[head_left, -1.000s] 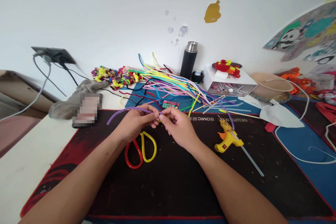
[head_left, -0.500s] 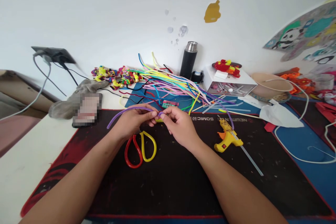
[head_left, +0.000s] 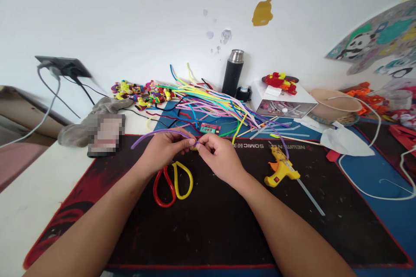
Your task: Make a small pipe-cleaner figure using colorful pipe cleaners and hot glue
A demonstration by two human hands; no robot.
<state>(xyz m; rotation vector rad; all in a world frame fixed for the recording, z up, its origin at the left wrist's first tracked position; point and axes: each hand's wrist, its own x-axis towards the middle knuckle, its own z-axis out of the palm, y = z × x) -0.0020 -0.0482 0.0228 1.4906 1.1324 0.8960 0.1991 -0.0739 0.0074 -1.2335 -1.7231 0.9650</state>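
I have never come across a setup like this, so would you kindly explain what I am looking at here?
There is no machine: a person works with two bare hands, seen by a camera worn on the head, looking forward and down. The left hand and the right hand come together, pinching a purple pipe cleaner that curves out past the left hand. On the dark mat lie scissors with red and yellow handles, their blades hidden, and a yellow glue gun off to the right. Further back are a pile of colourful pipe cleaners and a black flask.
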